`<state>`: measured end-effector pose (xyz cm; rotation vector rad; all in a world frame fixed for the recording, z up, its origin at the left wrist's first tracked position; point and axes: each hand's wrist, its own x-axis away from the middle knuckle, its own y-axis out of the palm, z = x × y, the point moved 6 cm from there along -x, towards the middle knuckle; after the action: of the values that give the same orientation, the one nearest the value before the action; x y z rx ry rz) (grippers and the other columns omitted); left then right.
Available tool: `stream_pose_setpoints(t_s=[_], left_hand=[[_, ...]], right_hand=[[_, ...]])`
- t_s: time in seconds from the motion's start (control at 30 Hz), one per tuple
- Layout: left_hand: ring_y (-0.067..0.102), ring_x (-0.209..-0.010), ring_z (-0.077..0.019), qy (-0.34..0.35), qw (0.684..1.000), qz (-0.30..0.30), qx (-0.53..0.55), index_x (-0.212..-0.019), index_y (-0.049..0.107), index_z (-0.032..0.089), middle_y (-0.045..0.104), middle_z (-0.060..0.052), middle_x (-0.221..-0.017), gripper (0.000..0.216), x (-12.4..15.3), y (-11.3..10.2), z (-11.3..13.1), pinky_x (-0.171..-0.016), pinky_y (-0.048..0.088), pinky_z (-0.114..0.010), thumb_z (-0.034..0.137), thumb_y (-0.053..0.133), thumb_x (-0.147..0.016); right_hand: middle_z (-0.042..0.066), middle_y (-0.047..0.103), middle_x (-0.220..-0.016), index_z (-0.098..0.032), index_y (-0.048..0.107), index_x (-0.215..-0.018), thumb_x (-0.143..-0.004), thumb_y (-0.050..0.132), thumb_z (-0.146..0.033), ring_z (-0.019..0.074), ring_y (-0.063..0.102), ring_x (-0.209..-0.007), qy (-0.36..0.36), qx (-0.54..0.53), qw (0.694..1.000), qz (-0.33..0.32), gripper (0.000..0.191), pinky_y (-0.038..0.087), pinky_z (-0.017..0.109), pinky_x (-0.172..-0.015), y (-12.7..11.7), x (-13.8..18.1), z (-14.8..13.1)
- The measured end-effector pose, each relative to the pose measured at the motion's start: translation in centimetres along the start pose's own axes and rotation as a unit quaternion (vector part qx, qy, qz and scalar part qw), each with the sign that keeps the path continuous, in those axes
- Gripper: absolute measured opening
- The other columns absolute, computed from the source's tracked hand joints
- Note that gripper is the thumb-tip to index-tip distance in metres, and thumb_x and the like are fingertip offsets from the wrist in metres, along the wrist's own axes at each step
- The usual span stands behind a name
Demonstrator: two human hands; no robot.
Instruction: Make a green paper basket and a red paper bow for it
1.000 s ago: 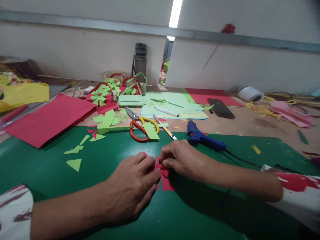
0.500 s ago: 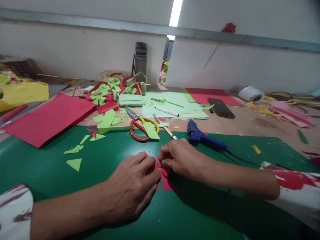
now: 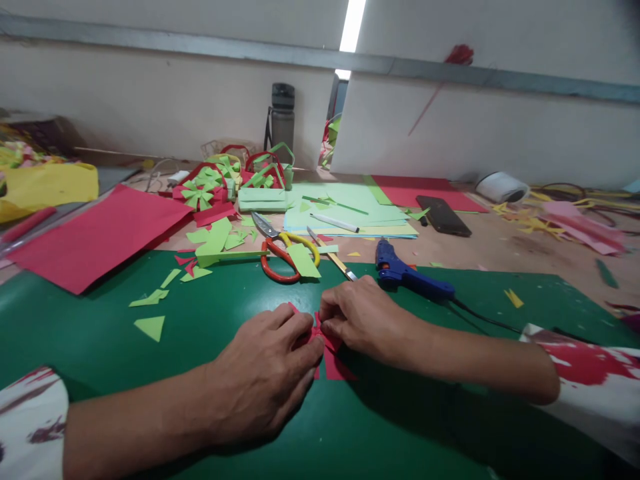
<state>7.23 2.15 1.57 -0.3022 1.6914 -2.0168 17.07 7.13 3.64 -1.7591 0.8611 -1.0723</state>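
Observation:
A small piece of cut red paper (image 3: 339, 367) lies on the green mat (image 3: 165, 387), with strips spreading from its middle. My left hand (image 3: 273, 370) pinches it from the left, thumb and forefinger near the centre. From the right, my right hand (image 3: 365, 313) closes thumb and fingertips on the same piece. Both hands cover much of the paper, so its full shape is hidden. Just beyond them are scissors (image 3: 280, 269) with red and yellow handles, a craft knife (image 3: 333, 253) and a blue glue gun (image 3: 413, 277).
Green paper scraps (image 3: 215, 243) litter the left of the mat, beside a large red sheet (image 3: 103, 233). Small paper baskets (image 3: 263, 200), a dark bottle (image 3: 283, 120), pale green sheets (image 3: 345, 200) and a phone (image 3: 443, 215) stand or lie farther back. The glue gun's cord (image 3: 483, 319) runs rightward.
Almost nothing differs. Both hands keep their pinch on the red paper at nearly the same spot, and the whole view has shifted very slightly.

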Motion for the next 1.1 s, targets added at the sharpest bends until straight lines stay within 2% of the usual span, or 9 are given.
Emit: stream_pose_setpoints(t_s=[0.3, 0.67, 0.8, 0.9, 1.0, 1.1], left_hand=[[0.040, -0.083, -0.0226, -0.017, 1.000, 0.001, 0.009, -0.102, 0.054, 0.017, 0.049, -0.009, -0.094, 0.026, 0.1, 0.0, -0.2, -0.073, 0.038, -0.039, 0.025, 0.032, -0.092], [0.039, -0.084, -0.0231, 0.002, 1.000, -0.014, -0.011, -0.103, 0.053, 0.016, 0.051, -0.009, -0.096, 0.027, 0.0, -0.1, 0.4, -0.074, 0.037, -0.041, 0.026, 0.030, -0.093], [0.039, -0.084, -0.0235, -0.008, 0.999, -0.026, -0.016, -0.104, 0.052, 0.016, 0.050, -0.009, -0.098, 0.028, -0.1, 0.0, 0.3, -0.073, 0.037, -0.041, 0.028, 0.030, -0.093], [0.039, -0.085, -0.0235, -0.022, 0.999, -0.037, -0.009, -0.103, 0.052, 0.018, 0.049, -0.009, -0.097, 0.028, -0.1, 0.2, 0.0, -0.074, 0.038, -0.041, 0.030, 0.029, -0.093], [0.040, -0.086, -0.0237, -0.027, 0.999, -0.037, -0.005, -0.104, 0.052, 0.018, 0.048, -0.009, -0.099, 0.028, -0.1, 0.2, -0.1, -0.076, 0.038, -0.042, 0.031, 0.029, -0.093], [0.040, -0.088, -0.0241, -0.028, 0.999, -0.034, -0.006, -0.106, 0.052, 0.017, 0.048, -0.009, -0.100, 0.030, 0.0, 0.4, -0.1, -0.078, 0.038, -0.043, 0.031, 0.028, -0.094]], right_hand=[[-0.002, 0.064, -0.062, -0.018, 0.062, -0.064, -0.071, 0.054, -0.011, 0.0143, 0.055, -0.066, -0.006, -0.006, 1.000, 0.023, 0.012, 0.027, 0.031, -0.073, 0.4, 0.1, 0.2], [-0.002, 0.064, -0.060, -0.017, 0.061, -0.064, -0.071, 0.056, -0.009, 0.0140, 0.055, -0.063, -0.016, -0.007, 0.999, 0.038, 0.012, 0.027, 0.032, -0.073, 0.4, 0.4, 0.2], [0.000, 0.065, -0.063, -0.017, 0.061, -0.065, -0.077, 0.053, -0.011, 0.0141, 0.055, -0.063, -0.032, -0.050, 0.997, 0.039, 0.016, 0.031, 0.028, -0.065, 0.0, 0.6, 0.5], [0.001, 0.066, -0.069, -0.018, 0.062, -0.072, -0.085, 0.045, -0.013, 0.0136, 0.056, -0.064, -0.077, -0.097, 0.988, 0.090, 0.021, 0.034, 0.026, -0.062, -0.1, 1.3, 0.8], [0.003, 0.067, -0.080, -0.019, 0.064, -0.082, -0.090, 0.042, -0.017, 0.0178, 0.056, -0.079, -0.145, -0.034, 0.972, 0.185, 0.023, 0.034, 0.036, -0.080, 0.3, 2.9, 0.7], [0.008, 0.066, -0.097, -0.018, 0.063, -0.095, -0.094, 0.038, -0.025, 0.0245, 0.053, -0.098, -0.183, 0.047, 0.946, 0.261, 0.026, 0.023, 0.049, -0.094, 1.3, 4.7, 0.4]])
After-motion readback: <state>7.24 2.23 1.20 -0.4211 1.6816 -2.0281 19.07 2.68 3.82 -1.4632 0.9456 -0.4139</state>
